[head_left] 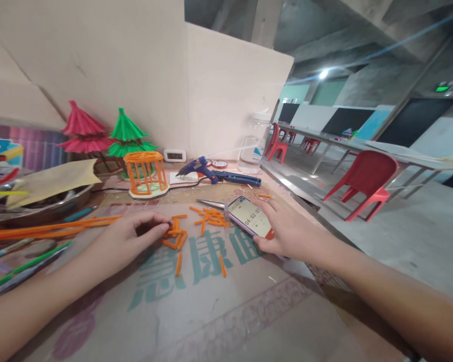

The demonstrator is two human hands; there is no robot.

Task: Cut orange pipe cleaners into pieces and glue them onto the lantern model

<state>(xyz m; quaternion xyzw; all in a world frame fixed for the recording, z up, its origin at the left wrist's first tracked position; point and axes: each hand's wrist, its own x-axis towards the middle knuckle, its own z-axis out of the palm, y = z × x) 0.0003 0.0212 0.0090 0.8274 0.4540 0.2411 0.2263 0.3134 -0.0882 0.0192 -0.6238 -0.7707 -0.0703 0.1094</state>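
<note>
My left hand [147, 229] is closed in a pinch at the edge of a bent orange pipe-cleaner piece [179, 239] near the middle of the table. My right hand [283, 226] is wrapped over the right side of a phone [245, 213], thumb at its lower edge. Its lit screen shows a running-time display. Between the hands lies a pile of short orange pipe-cleaner pieces [211, 216]. Two loose cut pieces rest nearer to me. A pair of scissors [211, 203] points left, its rear part hidden by the phone.
Behind stand an orange cage-like model [146, 173], green [130, 136] and pink [85, 130] tree-like models, a small clock [174, 155], a blue glue gun [200, 168] and a clear bottle [252, 146]. Long orange stems [60, 229] and a metal bowl [71, 196] lie left. Red chairs [362, 178] stand beyond.
</note>
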